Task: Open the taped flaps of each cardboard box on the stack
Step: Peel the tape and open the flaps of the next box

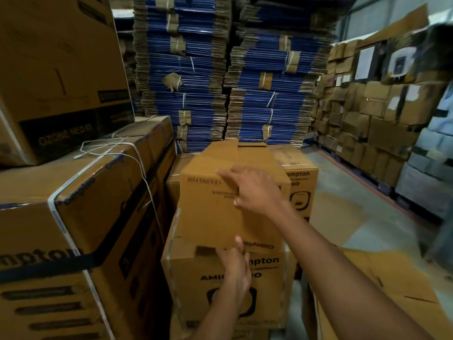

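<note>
I read "mpton" and "AMI…O" on the front of the nearest box (267, 278), the rest of each word being covered by the left hand (232, 268). More print runs upside down on its top flap (208, 212), too blurred to read. The box behind (302, 182) shows "mpton" and "RO". The big strapped box (73, 229) on the left also shows "mpton", and the box stacked on it (61, 69) reads "OZONE NEO". A loose white cord (137, 163) lies across the strapped box. Tied bundles of flat blue cartons (196, 69) rise behind, and a wall of brown boxes (367, 119) stands on the right beyond the floor (343, 217). Flat cardboard (392, 290) lies at lower right. The nearest box stands directly ahead. The left hand pinches the near edge of the flap, thumb (239, 241) on top. The right hand (255, 190) lies on the flap with its fingers (228, 174) stretched out leftward, close together.
</note>
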The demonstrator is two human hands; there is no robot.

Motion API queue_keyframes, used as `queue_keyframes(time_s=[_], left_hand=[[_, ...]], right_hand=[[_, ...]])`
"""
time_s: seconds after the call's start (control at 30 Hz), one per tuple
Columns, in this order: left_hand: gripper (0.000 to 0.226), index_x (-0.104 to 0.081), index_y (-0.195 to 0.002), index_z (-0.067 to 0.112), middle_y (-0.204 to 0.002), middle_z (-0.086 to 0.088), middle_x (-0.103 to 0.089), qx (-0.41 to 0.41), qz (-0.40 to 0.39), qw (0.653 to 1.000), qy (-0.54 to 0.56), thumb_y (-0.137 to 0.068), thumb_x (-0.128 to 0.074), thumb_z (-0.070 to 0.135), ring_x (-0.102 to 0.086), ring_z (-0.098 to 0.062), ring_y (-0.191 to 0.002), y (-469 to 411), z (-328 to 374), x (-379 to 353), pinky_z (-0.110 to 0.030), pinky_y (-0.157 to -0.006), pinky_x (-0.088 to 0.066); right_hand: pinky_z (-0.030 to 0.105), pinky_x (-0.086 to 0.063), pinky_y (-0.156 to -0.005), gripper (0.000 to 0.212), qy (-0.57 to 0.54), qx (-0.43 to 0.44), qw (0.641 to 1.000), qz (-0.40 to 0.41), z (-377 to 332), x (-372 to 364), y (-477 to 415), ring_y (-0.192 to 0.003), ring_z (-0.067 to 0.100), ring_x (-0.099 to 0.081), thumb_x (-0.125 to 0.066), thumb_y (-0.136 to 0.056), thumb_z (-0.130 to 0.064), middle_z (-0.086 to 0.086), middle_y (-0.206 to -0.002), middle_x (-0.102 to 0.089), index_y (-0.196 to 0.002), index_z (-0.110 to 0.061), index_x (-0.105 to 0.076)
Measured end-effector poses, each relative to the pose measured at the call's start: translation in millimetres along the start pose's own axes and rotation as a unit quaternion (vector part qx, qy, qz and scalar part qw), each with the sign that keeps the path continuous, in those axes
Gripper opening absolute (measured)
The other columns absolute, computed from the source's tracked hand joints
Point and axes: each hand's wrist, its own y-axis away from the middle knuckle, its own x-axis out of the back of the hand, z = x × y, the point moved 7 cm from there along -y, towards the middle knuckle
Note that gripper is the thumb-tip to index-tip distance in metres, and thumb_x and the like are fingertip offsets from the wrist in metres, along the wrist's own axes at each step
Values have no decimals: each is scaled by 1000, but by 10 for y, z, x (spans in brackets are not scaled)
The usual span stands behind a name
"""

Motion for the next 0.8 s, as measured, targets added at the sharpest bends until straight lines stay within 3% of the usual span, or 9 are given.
queue_keyframes(time_s=[0.07,0.13,0.27,0.33,0.4,0.47,0.6,0.67,0.8], left_hand=[[27,-54,-130,4,-113,-10,-64,68,20,995,-74,-103,-53,3,-65,-21,-103,-40,-193,174,-34,-99,-53],[10,-62,-106,1,-91,-10,-63,109,9,981,-159,-102,-56,7,-60,-16,-73,-47,-248,320,-27,-74,-57],[15,-63,-113,13,-113,-7,-68,102,-59,928,-352,-100,-55,16,-63,-21,-100,-7,-5,377,-40,-98,-56],[20,-64,-115,21,-110,0,-68,24,-116,853,-508,-96,-58,21,-63,-18,-101,71,249,263,-34,-90,-56],[16,-73,-104,19,-95,6,-69,-126,-116,735,-656,-96,-59,21,-62,-8,-82,171,615,71,-15,-66,-49],[20,-76,-89,19,-78,8,-69,-299,-91,657,-685,-99,-60,25,-58,-2,-63,354,1077,-215,-12,-51,-42],[15,-74,-90,19,-82,5,-73,-472,-82,621,-620,-97,-61,19,-66,-8,-74,391,1741,-686,-27,-69,-56],[19,-71,-110,14,-106,-2,-73,-446,-101,585,-670,-98,-57,16,-66,-17,-97,117,1789,-844,-33,-87,-55],[34,-58,-132,9,-136,-13,-59,-342,-160,499,-780,-102,-49,24,-55,-29,-122,-442,1516,-966,-42,-104,-46]], right_hand=[[42,-37,-112,74,25,28,999,-34,-114,-263,171,-133,23,-48,-70,-90,-27,-2,-145,-51,-152,-43,-32],[44,-21,-123,75,26,34,997,-56,-113,-497,349,-145,23,-36,-69,-91,-26,-1,-157,-41,-154,-41,-31],[42,-13,-127,79,-7,29,998,-54,65,-733,636,-153,24,-22,-67,-94,-33,-2,-166,-28,-158,-41,-22],[43,-15,-127,68,-21,33,999,-28,110,-741,724,-154,23,-23,-57,-99,-46,-3,-166,-29,-159,-39,-25],[40,-14,-127,57,-57,20,998,-21,133,-735,752,-153,20,-24,-40,-104,-56,-5,-165,-31,-157,-35,-33],[38,-19,-125,53,-110,-9,994,-19,167,-719,718,-150,17,-31,-32,-107,-55,-4,-161,-40,-151,-30,-46],[44,-39,-107,44,-143,-68,987,-13,233,-631,574,-133,25,-50,-36,-107,-50,5,-144,-57,-127,-23,-65],[46,-36,-105,44,-96,-93,991,-27,200,-641,545,-131,25,-48,-35,-105,-53,-1,-137,-60,-127,-26,-62],[72,-17,-111,38,-100,-198,974,-54,197,-676,513,-138,33,-39,-37,-104,-50,-2,-141,-55,-133,-35,-56]])
